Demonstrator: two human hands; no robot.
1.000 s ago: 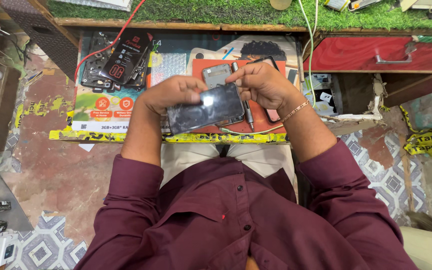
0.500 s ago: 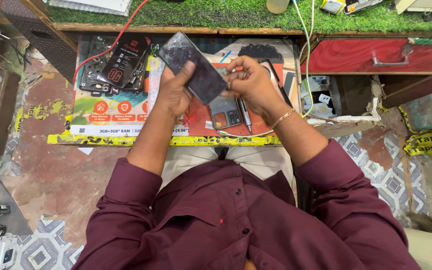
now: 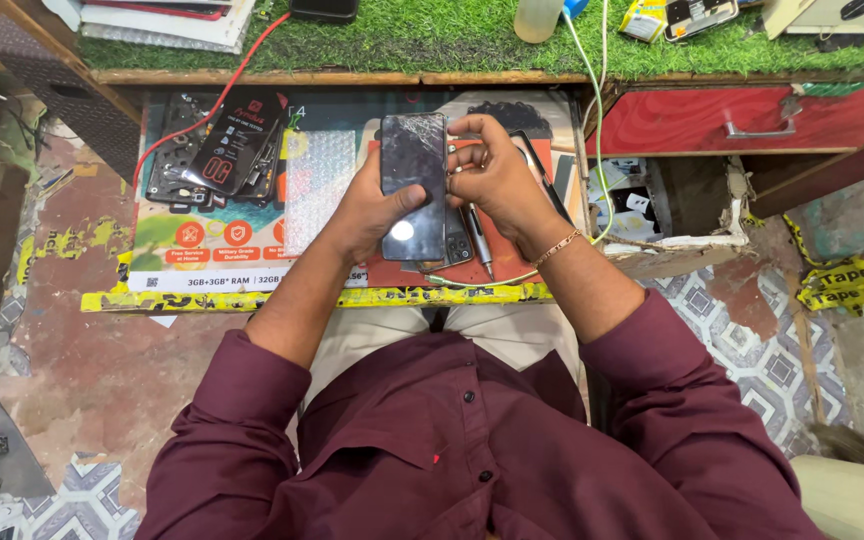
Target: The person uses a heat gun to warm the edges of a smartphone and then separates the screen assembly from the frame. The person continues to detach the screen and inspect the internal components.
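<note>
A cracked smartphone screen [image 3: 413, 180] was held upright above the work mat [image 3: 252, 250], gripped along its left edge by the left hand [image 3: 367, 205], while the right hand [image 3: 497, 175] was curled against its right edge. A second phone [image 3: 457, 243] and a pen-like tool [image 3: 480, 240] were partly hidden beneath.
</note>
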